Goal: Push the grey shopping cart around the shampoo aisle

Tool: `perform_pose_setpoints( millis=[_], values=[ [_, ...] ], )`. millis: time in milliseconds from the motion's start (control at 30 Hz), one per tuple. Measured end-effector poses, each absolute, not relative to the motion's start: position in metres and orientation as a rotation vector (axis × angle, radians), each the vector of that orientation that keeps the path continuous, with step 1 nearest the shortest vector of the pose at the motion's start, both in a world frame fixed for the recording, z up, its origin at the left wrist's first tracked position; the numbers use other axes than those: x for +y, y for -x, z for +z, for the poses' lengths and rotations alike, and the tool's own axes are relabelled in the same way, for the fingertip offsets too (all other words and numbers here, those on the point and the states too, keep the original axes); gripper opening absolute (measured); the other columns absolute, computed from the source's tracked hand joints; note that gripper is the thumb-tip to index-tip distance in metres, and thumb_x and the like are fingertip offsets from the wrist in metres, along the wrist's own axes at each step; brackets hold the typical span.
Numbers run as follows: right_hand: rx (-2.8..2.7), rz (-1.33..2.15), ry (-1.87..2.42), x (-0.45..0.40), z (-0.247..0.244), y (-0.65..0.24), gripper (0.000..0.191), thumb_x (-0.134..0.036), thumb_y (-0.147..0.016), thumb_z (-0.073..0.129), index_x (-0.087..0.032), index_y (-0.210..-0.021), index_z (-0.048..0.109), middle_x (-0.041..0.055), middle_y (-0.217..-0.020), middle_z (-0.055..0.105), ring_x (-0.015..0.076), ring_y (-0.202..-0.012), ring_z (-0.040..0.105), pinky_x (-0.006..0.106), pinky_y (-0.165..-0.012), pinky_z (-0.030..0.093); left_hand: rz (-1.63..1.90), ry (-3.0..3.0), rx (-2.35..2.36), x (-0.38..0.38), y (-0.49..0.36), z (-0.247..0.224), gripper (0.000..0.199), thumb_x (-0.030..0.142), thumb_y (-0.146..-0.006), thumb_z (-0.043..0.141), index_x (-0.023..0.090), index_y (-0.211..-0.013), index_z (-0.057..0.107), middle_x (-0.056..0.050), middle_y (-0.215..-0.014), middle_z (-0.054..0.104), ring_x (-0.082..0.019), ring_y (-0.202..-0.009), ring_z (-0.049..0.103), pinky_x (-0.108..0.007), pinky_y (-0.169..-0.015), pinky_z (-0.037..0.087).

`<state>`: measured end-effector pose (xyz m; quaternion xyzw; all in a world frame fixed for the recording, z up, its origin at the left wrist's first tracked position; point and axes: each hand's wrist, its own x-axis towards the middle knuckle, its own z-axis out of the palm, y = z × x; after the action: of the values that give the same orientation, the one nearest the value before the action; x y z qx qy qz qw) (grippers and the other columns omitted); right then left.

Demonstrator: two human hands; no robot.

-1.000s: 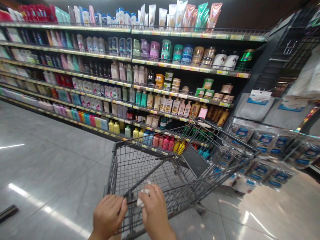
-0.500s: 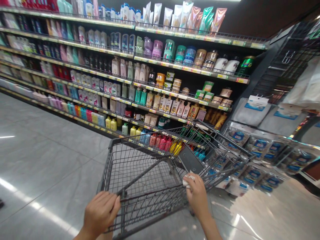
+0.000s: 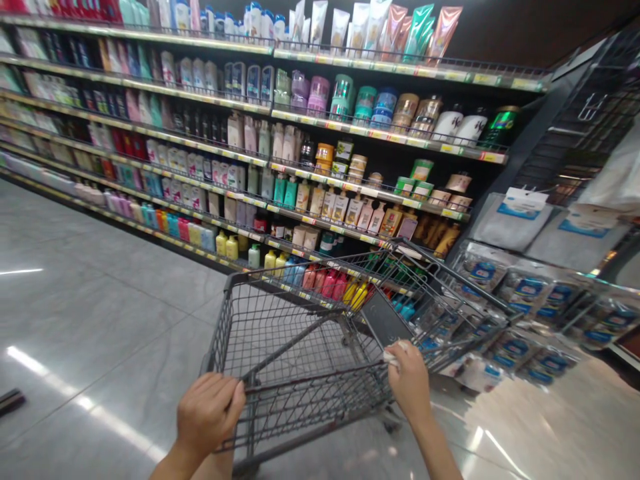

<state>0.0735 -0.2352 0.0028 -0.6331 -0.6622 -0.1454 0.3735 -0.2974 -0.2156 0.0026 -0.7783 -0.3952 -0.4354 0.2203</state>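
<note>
A dark grey wire shopping cart stands at an angle before me, its near side facing me. At the near left corner my left hand is closed around the top rail, knuckles up. Farther right along the same rail, my right hand is closed with a crumpled white tissue-like wad in its fingers. Whether that hand also grips the rail is hard to tell. Beyond it a flat dark panel is set inside the cart, toward its handle end.
Long shelves of bottles, jars and tubes run behind the cart. Hanging packs in clear plastic are close to the cart's right end. Grey tiled floor spreads to the left. A dark object is cut off at the left edge.
Both hands and the cart have shifted slightly right in view, and the shelves have moved a little the same way. More of the dark object at the left edge shows.
</note>
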Motion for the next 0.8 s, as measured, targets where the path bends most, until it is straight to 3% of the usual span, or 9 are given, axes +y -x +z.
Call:
perform_pose_setpoints(
  millis=[333,467,567,667,800],
  values=[
    [-1.770,-0.129,1.613,-0.241,0.014,0.059,0.028,0.001,-0.065,0.046,-0.022,-0.075,0.057,0.0040,-0.082,0.056,0.0220,-0.083,0.050,0.033,-0.076,0.041,-1.204,2.122,-1.094,-0.216,0.301,0.000,0.034,0.013,-0.083,0.051,0.018,-0.050,0.052,0.002,-0.047,0.048,-0.012,-0.050,0.043,-0.028,-0.058,0.037],
    [-1.862,-0.059,1.567,-0.248,0.017,0.104,0.023,-0.008,-0.065,0.058,-0.022,-0.083,0.058,0.0066,-0.095,0.057,0.0253,-0.090,0.051,0.039,-0.081,0.043,-1.175,2.134,-1.069,-0.215,0.304,0.002,0.035,0.012,-0.083,0.050,0.019,-0.049,0.051,0.002,-0.047,0.048,-0.012,-0.049,0.042,-0.027,-0.058,0.037],
    [-1.827,-0.043,1.559,-0.251,0.019,0.122,0.023,-0.027,-0.069,0.069,-0.022,-0.088,0.058,0.0080,-0.103,0.057,0.0281,-0.097,0.050,0.044,-0.088,0.042,-1.135,2.163,-1.012,-0.212,0.310,0.003,0.036,0.012,-0.084,0.049,0.019,-0.049,0.050,0.002,-0.046,0.047,-0.013,-0.049,0.042,-0.028,-0.057,0.037],
    [-1.807,-0.070,1.580,-0.248,0.022,0.123,0.016,-0.033,-0.075,0.068,-0.024,-0.083,0.058,0.0051,-0.092,0.059,0.0257,-0.091,0.052,0.045,-0.089,0.041,-1.111,2.180,-0.959,-0.208,0.317,0.005,0.037,0.011,-0.085,0.048,0.019,-0.049,0.049,0.002,-0.046,0.047,-0.013,-0.049,0.042,-0.027,-0.055,0.036],
    [-1.800,-0.207,1.631,-0.240,0.025,0.103,0.005,-0.022,-0.081,0.061,-0.023,-0.077,0.058,0.0037,-0.082,0.059,0.0236,-0.083,0.054,0.046,-0.091,0.040,-1.141,2.147,-0.977,-0.203,0.325,0.005,0.037,0.010,-0.084,0.049,0.019,-0.048,0.047,0.003,-0.045,0.045,-0.012,-0.048,0.041,-0.027,-0.054,0.036]
  ],
)
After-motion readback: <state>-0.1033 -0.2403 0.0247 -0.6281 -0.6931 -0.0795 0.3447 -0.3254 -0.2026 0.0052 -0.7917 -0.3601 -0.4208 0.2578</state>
